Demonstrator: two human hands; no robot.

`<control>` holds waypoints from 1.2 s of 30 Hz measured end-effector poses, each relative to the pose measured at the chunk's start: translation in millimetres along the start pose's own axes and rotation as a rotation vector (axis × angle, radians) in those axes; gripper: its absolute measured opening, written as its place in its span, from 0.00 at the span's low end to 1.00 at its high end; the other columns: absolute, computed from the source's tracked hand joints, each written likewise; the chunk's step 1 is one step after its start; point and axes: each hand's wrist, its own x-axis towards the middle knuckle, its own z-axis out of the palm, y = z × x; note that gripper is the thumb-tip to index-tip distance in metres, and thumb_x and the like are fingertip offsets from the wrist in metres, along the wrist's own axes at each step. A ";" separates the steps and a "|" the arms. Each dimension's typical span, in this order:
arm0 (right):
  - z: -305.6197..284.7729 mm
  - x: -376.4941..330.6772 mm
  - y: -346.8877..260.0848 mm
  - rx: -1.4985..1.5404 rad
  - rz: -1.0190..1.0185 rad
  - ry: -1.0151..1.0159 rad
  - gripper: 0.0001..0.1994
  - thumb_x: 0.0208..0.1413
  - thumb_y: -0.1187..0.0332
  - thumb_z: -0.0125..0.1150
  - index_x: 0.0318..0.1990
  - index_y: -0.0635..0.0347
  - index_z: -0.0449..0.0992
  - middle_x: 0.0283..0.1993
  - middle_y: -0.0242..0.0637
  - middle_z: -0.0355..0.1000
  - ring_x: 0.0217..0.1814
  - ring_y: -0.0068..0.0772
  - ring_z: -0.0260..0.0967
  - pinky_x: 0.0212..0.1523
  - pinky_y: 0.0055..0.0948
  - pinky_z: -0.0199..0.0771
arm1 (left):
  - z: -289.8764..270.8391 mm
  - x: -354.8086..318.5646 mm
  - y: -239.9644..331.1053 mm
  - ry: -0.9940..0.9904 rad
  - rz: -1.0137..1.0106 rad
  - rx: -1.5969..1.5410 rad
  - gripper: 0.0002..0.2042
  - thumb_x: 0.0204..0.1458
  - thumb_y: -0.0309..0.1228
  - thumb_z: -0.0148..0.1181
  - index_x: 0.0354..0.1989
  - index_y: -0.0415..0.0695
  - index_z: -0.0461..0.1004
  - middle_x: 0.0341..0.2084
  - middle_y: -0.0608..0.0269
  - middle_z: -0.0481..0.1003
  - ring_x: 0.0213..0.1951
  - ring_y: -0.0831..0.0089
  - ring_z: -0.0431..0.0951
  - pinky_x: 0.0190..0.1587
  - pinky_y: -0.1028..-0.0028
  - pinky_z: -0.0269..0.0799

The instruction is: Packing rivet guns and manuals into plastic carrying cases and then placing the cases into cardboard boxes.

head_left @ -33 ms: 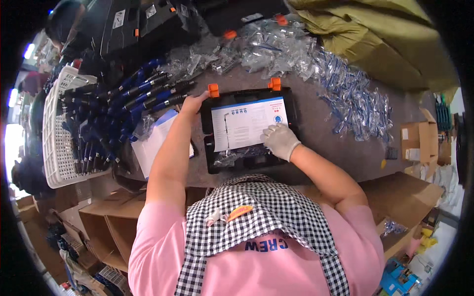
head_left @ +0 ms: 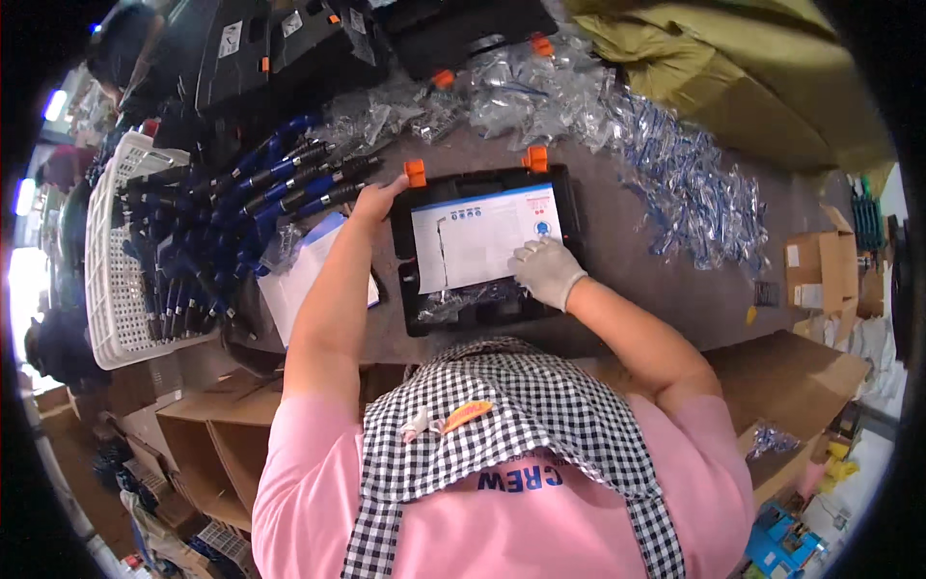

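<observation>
A black plastic tool case [head_left: 569,198] with two orange latches lies on the table in front of me. On its contents rests a white printed leaflet [head_left: 473,246] with a blue top edge, and clear plastic-wrapped parts [head_left: 463,304] show below it. My bare left hand [head_left: 379,201] grips the case at its far left corner, fingertips beside the left orange latch [head_left: 415,174]. My right hand [head_left: 548,271], in a white glove, lies with fingers spread on the leaflet's lower right part.
Blue-black handled tools [head_left: 260,193] fill and overhang a white basket [head_left: 106,328] at left. Another leaflet [head_left: 304,280] lies beside my left forearm. Bagged parts [head_left: 511,96] and blue bagged pieces [head_left: 694,193] spread across the back and right. Black cases [head_left: 289,58] stand far left; cardboard boxes [head_left: 820,270] stand right.
The orange latches at the table's back appear slightly nearer. Both hands stay almost where they were on the case and leaflet.
</observation>
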 end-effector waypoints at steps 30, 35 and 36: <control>35.6 -27.2 -26.3 -0.044 0.239 0.274 0.19 0.56 0.51 0.56 0.47 0.52 0.77 0.53 0.37 0.72 0.58 0.38 0.64 0.56 0.45 0.61 | 32.3 -214.7 -7.8 0.288 0.764 0.374 0.11 0.50 0.29 0.64 0.41 0.40 0.75 0.36 0.54 0.77 0.40 0.63 0.77 0.45 0.70 0.71; 153.3 -9.6 0.2 0.188 0.417 0.582 0.23 0.57 0.49 0.51 0.54 0.52 0.73 0.57 0.38 0.71 0.61 0.41 0.65 0.61 0.47 0.60 | 40.0 -247.1 -45.8 0.114 1.036 0.702 0.20 0.37 0.23 0.69 0.43 0.40 0.74 0.43 0.51 0.74 0.48 0.51 0.73 0.52 0.61 0.70; 90.3 -17.6 -10.8 0.446 0.398 0.614 0.26 0.57 0.48 0.51 0.60 0.50 0.69 0.63 0.40 0.66 0.66 0.42 0.60 0.67 0.45 0.55 | 30.1 -256.8 -65.9 0.073 1.045 0.808 0.21 0.36 0.23 0.69 0.43 0.41 0.74 0.44 0.52 0.73 0.49 0.51 0.73 0.51 0.61 0.71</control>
